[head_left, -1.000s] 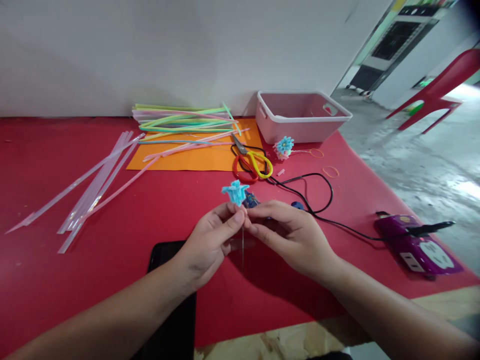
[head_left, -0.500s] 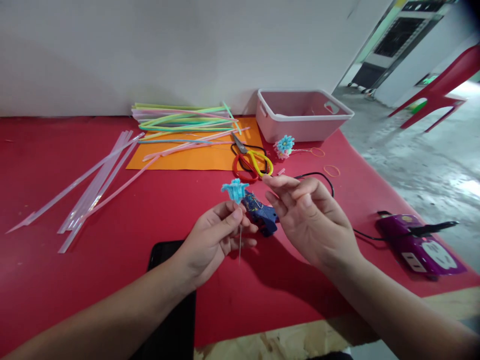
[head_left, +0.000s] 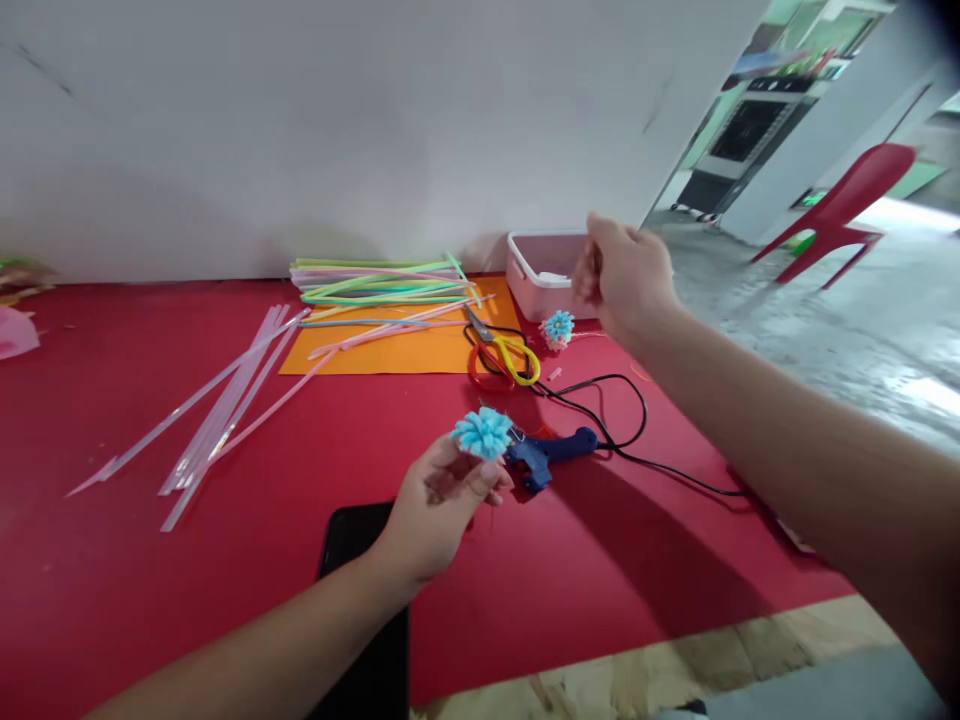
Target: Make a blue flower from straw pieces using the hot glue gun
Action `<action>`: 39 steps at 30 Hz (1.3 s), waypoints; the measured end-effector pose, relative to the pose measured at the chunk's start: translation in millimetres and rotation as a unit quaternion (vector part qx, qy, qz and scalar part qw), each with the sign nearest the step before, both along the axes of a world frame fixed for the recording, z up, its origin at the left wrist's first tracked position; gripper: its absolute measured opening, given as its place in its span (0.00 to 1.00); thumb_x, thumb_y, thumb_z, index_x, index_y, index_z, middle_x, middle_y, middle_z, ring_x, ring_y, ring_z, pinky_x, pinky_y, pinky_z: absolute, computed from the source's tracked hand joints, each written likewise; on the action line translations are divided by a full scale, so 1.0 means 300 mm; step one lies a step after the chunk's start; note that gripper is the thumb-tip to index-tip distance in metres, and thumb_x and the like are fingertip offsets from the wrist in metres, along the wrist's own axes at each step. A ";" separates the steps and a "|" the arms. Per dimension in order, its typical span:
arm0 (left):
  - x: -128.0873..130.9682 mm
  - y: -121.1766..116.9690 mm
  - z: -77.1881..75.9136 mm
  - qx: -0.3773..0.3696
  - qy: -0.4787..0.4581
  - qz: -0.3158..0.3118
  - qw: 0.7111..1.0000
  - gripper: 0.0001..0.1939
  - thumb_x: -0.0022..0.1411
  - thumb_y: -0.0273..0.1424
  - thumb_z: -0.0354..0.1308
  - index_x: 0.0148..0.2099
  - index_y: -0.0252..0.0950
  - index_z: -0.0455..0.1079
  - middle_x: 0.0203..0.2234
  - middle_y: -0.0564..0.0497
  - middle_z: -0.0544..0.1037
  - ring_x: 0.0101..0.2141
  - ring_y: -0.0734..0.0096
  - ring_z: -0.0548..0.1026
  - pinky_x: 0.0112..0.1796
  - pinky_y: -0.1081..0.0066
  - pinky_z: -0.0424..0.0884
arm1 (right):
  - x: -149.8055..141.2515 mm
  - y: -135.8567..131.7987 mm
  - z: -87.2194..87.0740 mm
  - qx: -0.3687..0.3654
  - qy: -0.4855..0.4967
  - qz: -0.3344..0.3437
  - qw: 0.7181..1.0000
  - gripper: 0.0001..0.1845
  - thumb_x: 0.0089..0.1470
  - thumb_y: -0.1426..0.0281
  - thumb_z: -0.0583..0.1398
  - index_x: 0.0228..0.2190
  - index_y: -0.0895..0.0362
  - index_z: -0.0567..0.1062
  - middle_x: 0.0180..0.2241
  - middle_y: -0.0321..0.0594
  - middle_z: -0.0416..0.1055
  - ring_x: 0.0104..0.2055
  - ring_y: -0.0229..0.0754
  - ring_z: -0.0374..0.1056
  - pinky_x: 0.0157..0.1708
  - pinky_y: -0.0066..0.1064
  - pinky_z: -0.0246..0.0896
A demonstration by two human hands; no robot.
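Observation:
My left hand (head_left: pixel 431 515) pinches a light-blue fuzzy flower (head_left: pixel 482 433) just under its head; most of the stem is hidden by the fingers. Raised at the right, my right hand (head_left: pixel 626 275) is in front of the pink bin (head_left: pixel 534 288), its fingers curled together. Whether anything is between them is hidden. A dark-blue glue gun (head_left: pixel 559 447) lies on the red tabletop beside the held flower. Beyond it are scissors (head_left: pixel 517 360) with red and yellow handles. Near the bin's base rests another flower (head_left: pixel 557 328), blue with pink below.
Coloured straw-like sticks (head_left: pixel 382 290) lie on an orange sheet (head_left: pixel 352 362) by the wall. Clear plastic sticks (head_left: pixel 232 400) spread to the left. A black flat device (head_left: pixel 367 650) is partly under my left forearm. The glue gun's black cord (head_left: pixel 675 465) runs right.
My right hand has moved up and away from the flower, toward the bin. The flower in my left hand has tipped so its top faces me. The view has shifted.

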State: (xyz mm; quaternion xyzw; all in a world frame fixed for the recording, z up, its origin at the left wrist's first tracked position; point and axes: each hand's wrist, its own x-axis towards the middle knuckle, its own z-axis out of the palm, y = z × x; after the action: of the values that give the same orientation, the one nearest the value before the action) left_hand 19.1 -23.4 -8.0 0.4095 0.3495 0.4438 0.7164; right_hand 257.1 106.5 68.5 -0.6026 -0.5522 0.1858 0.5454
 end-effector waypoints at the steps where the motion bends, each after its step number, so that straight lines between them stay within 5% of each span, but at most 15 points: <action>1: -0.001 -0.004 0.003 0.018 0.004 0.003 1.000 0.16 0.49 0.39 0.74 0.30 0.35 0.73 0.24 0.52 0.78 0.26 0.73 0.75 0.31 0.71 0.74 | 0.027 0.054 0.034 0.008 -0.027 -0.015 1.000 0.23 0.65 0.57 0.50 0.24 0.56 0.68 0.23 0.38 0.69 0.35 0.45 0.76 0.35 0.39 0.67; 3: -0.003 -0.008 0.009 0.043 0.011 0.009 0.999 0.15 0.50 0.38 0.74 0.28 0.35 0.74 0.24 0.52 0.78 0.26 0.72 0.75 0.32 0.71 0.73 | 0.071 0.127 0.092 0.019 -0.115 -0.015 0.993 0.10 0.54 0.66 0.63 0.36 0.59 0.77 0.49 0.45 0.76 0.61 0.56 0.66 0.54 0.45 0.63; 6: -0.005 -0.008 0.013 0.054 0.008 0.018 0.998 0.14 0.52 0.38 0.73 0.29 0.35 0.74 0.23 0.52 0.78 0.26 0.72 0.75 0.33 0.70 0.74 | 0.091 0.129 0.136 0.024 -0.200 0.013 0.980 0.46 0.36 0.80 0.71 0.58 0.53 0.70 0.70 0.44 0.53 0.74 0.58 0.42 0.66 0.45 0.52; 7: -0.005 -0.007 0.012 0.050 0.006 0.025 0.998 0.13 0.53 0.37 0.73 0.29 0.35 0.74 0.23 0.52 0.77 0.26 0.72 0.75 0.32 0.70 0.74 | 0.083 0.103 0.136 0.021 -0.239 0.025 0.970 0.45 0.39 0.78 0.70 0.60 0.53 0.68 0.70 0.44 0.54 0.73 0.57 0.45 0.65 0.44 0.53; 9: -0.005 0.000 0.005 0.032 0.003 0.041 0.999 0.13 0.53 0.36 0.72 0.30 0.35 0.72 0.23 0.53 0.77 0.26 0.73 0.74 0.32 0.71 0.74 | 0.053 0.023 0.116 0.005 -0.313 0.056 0.948 0.29 0.55 0.70 0.58 0.58 0.62 0.71 0.62 0.44 0.67 0.65 0.54 0.60 0.59 0.39 0.54; 12: -0.005 0.013 -0.009 -0.006 -0.003 0.071 0.997 0.13 0.54 0.35 0.71 0.32 0.36 0.70 0.24 0.55 0.76 0.26 0.75 0.74 0.31 0.73 0.73 | 0.004 -0.127 0.050 -0.041 -0.366 0.148 0.918 0.20 0.58 0.66 0.53 0.41 0.61 0.81 0.41 0.36 0.80 0.47 0.42 0.75 0.47 0.37 0.64; 15: -0.006 0.026 -0.014 -0.054 -0.001 0.099 0.994 0.13 0.55 0.34 0.71 0.33 0.35 0.69 0.24 0.55 0.76 0.26 0.76 0.74 0.31 0.74 0.73 | -0.015 -0.255 -0.023 -0.097 -0.404 0.227 0.881 0.09 0.46 0.75 0.65 0.33 0.56 0.82 0.33 0.39 0.81 0.35 0.42 0.75 0.36 0.33 0.67; 18: -0.006 0.035 -0.008 -0.094 -0.003 0.112 0.989 0.14 0.54 0.34 0.71 0.34 0.35 0.69 0.25 0.55 0.76 0.26 0.77 0.74 0.30 0.74 0.73 | -0.011 -0.332 -0.074 -0.192 -0.451 0.262 0.831 0.16 0.43 0.81 0.63 0.36 0.55 0.80 0.37 0.46 0.80 0.38 0.50 0.76 0.35 0.35 0.67; 26: -0.004 0.041 -0.019 -0.093 0.005 0.118 0.989 0.16 0.51 0.37 0.72 0.33 0.34 0.69 0.25 0.56 0.75 0.25 0.77 0.73 0.28 0.75 0.72 | -0.045 -0.398 -0.114 -0.289 -0.430 0.318 0.794 0.22 0.44 0.82 0.57 0.42 0.56 0.73 0.42 0.46 0.75 0.45 0.49 0.71 0.42 0.34 0.61; 39: 0.001 0.052 -0.025 -0.091 -0.015 0.135 0.987 0.18 0.48 0.37 0.73 0.34 0.35 0.69 0.24 0.56 0.75 0.25 0.77 0.72 0.27 0.75 0.73 | -0.105 -0.408 -0.169 -0.273 -0.460 0.286 0.795 0.20 0.45 0.83 0.55 0.42 0.59 0.70 0.44 0.50 0.71 0.48 0.51 0.66 0.47 0.39 0.57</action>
State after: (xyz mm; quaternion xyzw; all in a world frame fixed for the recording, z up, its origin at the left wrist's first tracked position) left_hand 19.2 -7.8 -15.5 0.2854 0.4299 0.5090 0.6889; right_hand 225.7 -16.0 18.0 -0.5554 -0.8116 0.1773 -0.0378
